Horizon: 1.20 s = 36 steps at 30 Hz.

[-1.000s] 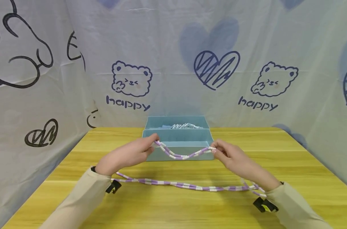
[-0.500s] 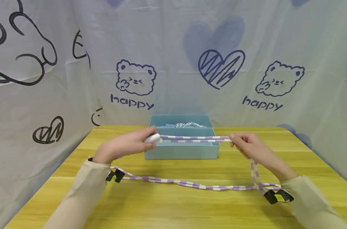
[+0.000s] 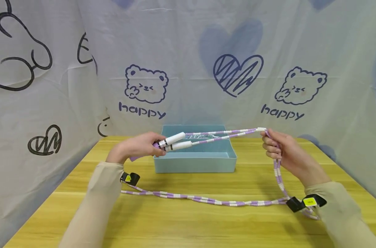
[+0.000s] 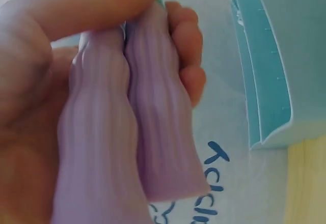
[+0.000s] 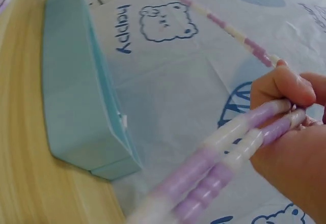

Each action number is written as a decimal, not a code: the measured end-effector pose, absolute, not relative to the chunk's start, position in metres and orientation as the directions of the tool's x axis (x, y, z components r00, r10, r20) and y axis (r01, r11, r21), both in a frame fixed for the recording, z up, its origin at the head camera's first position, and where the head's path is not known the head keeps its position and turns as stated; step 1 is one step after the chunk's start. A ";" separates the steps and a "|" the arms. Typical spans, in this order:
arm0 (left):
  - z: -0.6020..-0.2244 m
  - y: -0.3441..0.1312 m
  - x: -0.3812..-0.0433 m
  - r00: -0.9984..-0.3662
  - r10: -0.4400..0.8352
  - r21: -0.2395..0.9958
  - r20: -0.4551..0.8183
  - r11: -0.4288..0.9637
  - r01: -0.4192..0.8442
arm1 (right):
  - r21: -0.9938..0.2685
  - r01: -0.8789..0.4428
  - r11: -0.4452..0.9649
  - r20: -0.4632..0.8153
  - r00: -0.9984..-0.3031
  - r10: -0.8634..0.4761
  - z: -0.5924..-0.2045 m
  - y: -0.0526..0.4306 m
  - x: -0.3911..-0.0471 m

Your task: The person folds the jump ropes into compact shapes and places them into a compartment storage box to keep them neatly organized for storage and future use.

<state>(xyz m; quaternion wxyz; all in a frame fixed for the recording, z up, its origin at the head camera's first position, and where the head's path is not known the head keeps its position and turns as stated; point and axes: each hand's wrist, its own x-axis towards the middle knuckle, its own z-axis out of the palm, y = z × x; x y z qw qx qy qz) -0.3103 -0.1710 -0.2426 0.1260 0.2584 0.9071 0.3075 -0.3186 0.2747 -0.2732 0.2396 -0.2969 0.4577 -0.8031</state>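
A jump rope with purple and white beads point(image 3: 206, 199) lies partly along the table, its strands side by side. My left hand point(image 3: 138, 146) grips both of its handles point(image 3: 175, 141), white at the rope end with purple grips. In the left wrist view the two ribbed purple grips point(image 4: 102, 127) lie side by side under the thumb. Over at the right, my right hand point(image 3: 287, 148) holds the doubled rope with curled fingers. Two strands stretch between the hands, above the blue box. From the right hand the beaded strands point(image 5: 219, 168) hang down to the table.
A light blue two-compartment box point(image 3: 195, 165) stands at the back of the wooden table point(image 3: 188, 227), with blue and white items partly hidden in its rear compartment. Behind it hangs a printed cloth point(image 3: 188, 69).
My right hand has moved right and up along the rope, stretching the strands between the hands. The left hand has turned, so the handles now show plainly, pointing right.
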 end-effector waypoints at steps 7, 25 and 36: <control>-0.240 -0.152 -0.326 -0.870 0.492 0.783 0.046 0.523 0.336 | -0.789 0.103 -0.606 0.279 -0.818 -0.502 -0.264 0.252 -0.316; -0.247 -0.100 -0.343 -0.720 0.645 0.966 0.254 -0.210 0.152 | -0.861 -0.120 -0.494 0.272 -0.930 -0.249 -0.252 0.137 -0.311; -0.259 -0.085 -0.346 -0.574 0.791 0.977 0.212 -0.177 0.117 | -0.923 -0.255 -0.288 0.328 -0.913 -0.243 -0.267 0.109 -0.315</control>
